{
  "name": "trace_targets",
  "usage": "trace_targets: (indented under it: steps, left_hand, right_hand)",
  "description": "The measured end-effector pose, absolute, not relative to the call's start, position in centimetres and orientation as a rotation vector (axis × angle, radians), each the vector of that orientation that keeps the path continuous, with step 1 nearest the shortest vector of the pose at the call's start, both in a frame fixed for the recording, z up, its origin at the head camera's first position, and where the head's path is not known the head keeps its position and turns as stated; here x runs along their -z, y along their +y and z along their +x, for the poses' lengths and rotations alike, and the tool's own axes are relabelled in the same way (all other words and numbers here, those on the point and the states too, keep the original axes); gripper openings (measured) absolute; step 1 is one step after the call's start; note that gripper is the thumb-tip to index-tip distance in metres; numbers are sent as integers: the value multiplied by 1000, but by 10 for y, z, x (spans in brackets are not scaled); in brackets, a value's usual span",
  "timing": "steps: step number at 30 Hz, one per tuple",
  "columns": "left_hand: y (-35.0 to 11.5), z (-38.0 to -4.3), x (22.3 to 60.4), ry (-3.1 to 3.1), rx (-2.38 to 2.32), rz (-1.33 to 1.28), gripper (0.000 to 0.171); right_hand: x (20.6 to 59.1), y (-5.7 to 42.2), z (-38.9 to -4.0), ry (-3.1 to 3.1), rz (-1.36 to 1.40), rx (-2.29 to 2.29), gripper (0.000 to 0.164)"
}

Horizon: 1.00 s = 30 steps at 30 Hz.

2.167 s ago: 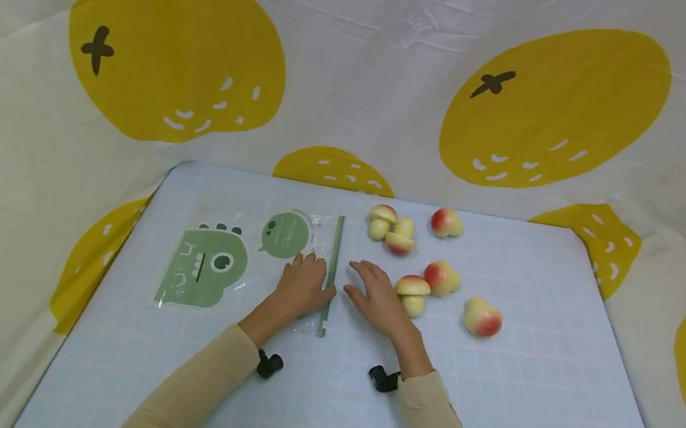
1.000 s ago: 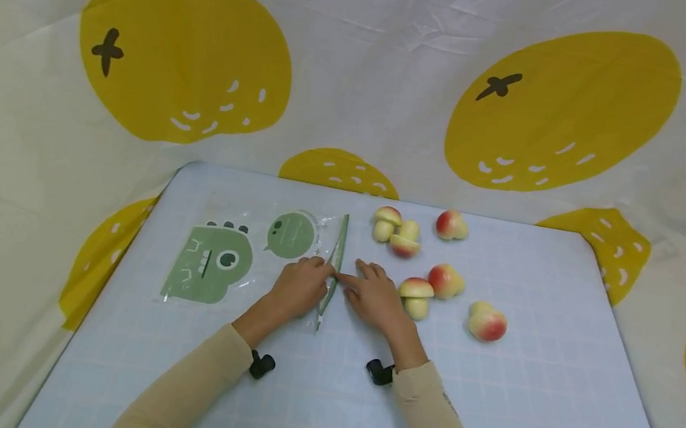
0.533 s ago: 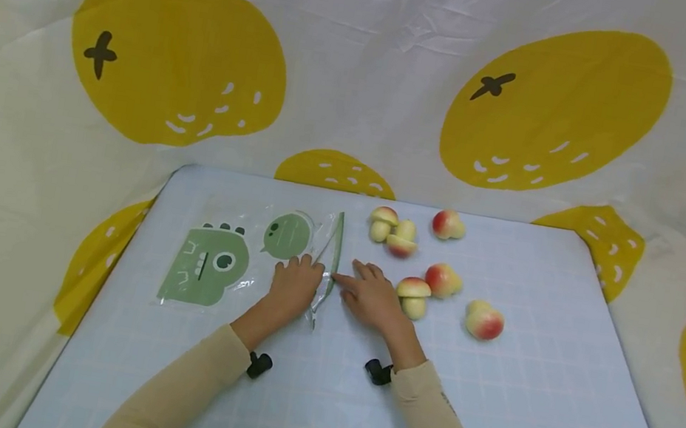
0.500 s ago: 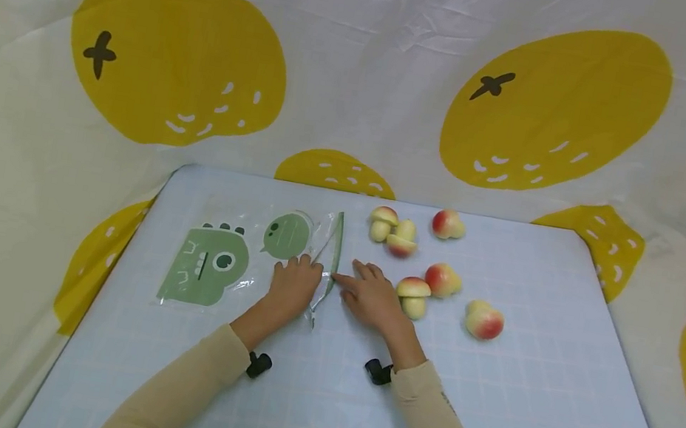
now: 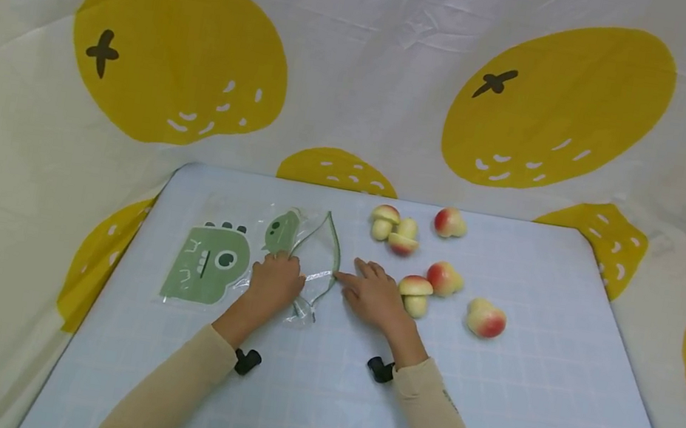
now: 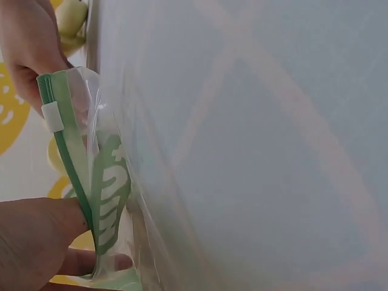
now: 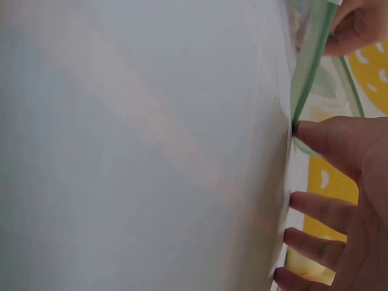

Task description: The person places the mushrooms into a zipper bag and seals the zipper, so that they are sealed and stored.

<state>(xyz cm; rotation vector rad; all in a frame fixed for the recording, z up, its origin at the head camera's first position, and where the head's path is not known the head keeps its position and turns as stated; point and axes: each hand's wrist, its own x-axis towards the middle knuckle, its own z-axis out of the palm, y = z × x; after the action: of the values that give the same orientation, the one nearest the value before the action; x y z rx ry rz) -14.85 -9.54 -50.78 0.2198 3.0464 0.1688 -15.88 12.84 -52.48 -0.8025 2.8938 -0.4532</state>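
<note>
A clear zip bag point(image 5: 206, 271) with a green dinosaur print lies flat on the table, its mouth at the right gaping wide. My left hand point(image 5: 275, 279) pinches the upper lip of the mouth and holds it drawn back. In the left wrist view that hand point(image 6: 36, 239) has the green strip point(image 6: 70, 160) between thumb and fingers, and a white slider point(image 6: 52, 117) sits on the strip. My right hand point(image 5: 373, 297) presses the lower lip to the table with one fingertip. In the right wrist view its other fingers point(image 7: 321, 209) are spread, tips on the tabletop.
Several toy mushrooms with red and yellow caps lie right of the bag. One mushroom point(image 5: 415, 295) is right beside my right hand, another point(image 5: 486, 318) farther right, and one point(image 5: 451, 223) near the back edge. A fruit-print cloth point(image 5: 364, 83) hangs behind the table point(image 5: 519, 421).
My left hand has taken hold of the bag's upper lip and pulled it left, so the mouth has opened wide. My right hand has come to the lower lip and stays there.
</note>
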Motion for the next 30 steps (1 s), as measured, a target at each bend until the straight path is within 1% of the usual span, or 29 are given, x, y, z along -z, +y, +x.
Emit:
trace_targets:
  steps: [6,10,14,23,30]
  left_hand:
    - [-102,-148,512,2932,-355,218,67]
    - [-105,-146,512,2911,-330,220,80]
    - [-111,-145,510,2923,-314,190,82]
    - [-118,-142,510,2934,-370,158,78]
    - [-118,-140,509,2920,-385,155,79]
  right_hand:
    - [524,131,-160,2883,-794,442,38]
    - [523,130,-160,2879,-794,448,38]
    - [522,130,-160,2880,-805,443,38]
    - [521,130,-160,2879,-813,409,38]
    - [520,128,-160,2845,-790,402,42]
